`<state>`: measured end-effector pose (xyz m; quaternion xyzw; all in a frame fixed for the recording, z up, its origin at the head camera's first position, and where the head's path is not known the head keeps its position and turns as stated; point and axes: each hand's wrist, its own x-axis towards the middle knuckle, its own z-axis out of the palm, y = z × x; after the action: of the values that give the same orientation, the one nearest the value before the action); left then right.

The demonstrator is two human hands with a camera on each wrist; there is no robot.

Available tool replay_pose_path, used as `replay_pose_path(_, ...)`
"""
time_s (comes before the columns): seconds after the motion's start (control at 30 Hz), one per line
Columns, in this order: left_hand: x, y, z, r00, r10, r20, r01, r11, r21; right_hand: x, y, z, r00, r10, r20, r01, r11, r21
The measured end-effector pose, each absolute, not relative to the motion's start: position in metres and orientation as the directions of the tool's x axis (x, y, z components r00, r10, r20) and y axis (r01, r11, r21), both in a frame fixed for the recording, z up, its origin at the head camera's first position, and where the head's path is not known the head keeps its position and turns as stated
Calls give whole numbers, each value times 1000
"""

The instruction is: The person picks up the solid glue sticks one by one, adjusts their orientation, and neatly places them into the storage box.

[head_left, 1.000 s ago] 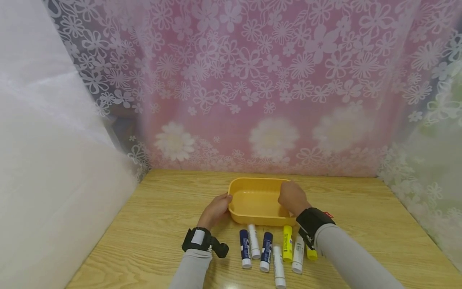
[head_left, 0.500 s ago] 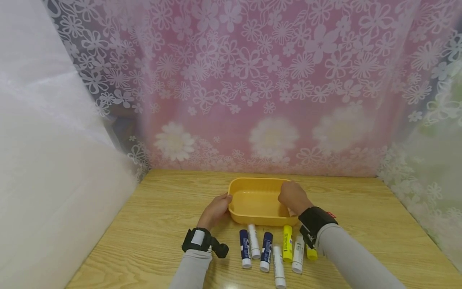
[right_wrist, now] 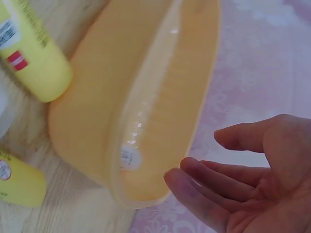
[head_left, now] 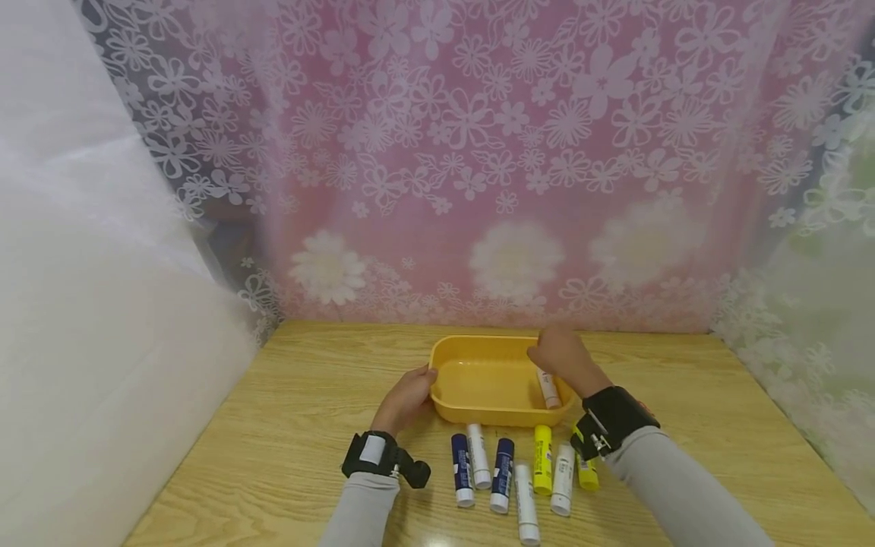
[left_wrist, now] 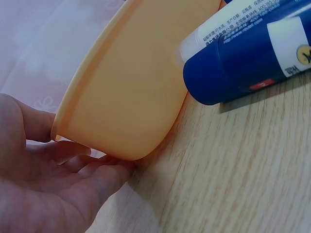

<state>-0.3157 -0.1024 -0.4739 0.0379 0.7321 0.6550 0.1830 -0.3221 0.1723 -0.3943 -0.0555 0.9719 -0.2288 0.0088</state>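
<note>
A yellow plastic tray [head_left: 478, 417] stands near the back of the table. At its left end my left hand [head_left: 407, 396] holds it, thumb over the rim and fingers underneath, as the left wrist view shows. One white glue stick [head_left: 548, 389] lies inside at the right end, its end also visible in the right wrist view. Over that end hovers my right hand [head_left: 566, 358]. Its fingers [right_wrist: 187, 187] are loosely bent and apart from the thumb, with nothing between them. In front of the tray lie blue glue sticks [head_left: 502, 475], white ones [head_left: 525, 504] and yellow ones [head_left: 542, 460].
The glue sticks form a loose row on the wood-grain table [head_left: 328, 365], close to the tray's front wall. My right wrist strap [head_left: 618, 419] overlaps the rightmost yellow stick. A pink floral curtain [head_left: 424, 251] hangs behind the table, with pale sheeting at both sides.
My right hand has let go of the white glue stick and lifted slightly up and right, uncovering it in the tray. The left hand keeps its hold on the tray.
</note>
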Motion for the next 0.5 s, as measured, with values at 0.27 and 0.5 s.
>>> replay_pose_path(0.27,-316,-103,-475,-931,284,-229,-189,161,969,-314,179,-381,-998,-69,14,-69,912,-403)
replay_pose_path(0.5,-314,-102,-471,-932,282,-227,-184,171,968,-300,188,-381,-999,-42,31,-52,880,-472)
